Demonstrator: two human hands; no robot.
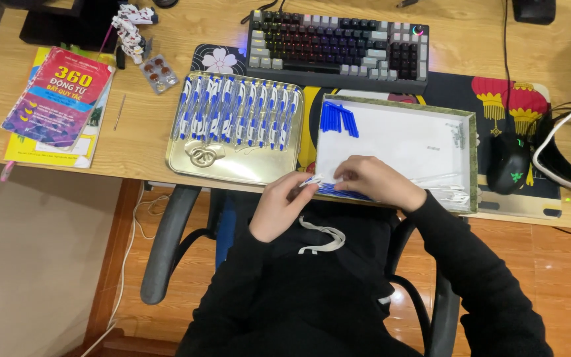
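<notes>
Wooden desk (140, 142), white box (398, 142); left hand (279, 205) and right hand (378, 182) both pinching blue pen parts (338, 190).

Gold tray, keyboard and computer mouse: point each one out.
Gold tray (232, 168): head view, on the bare front part below the row of pens.
Keyboard (338, 49): head view, on the middle keys.
Computer mouse (508, 162): head view, on its black back.
</notes>
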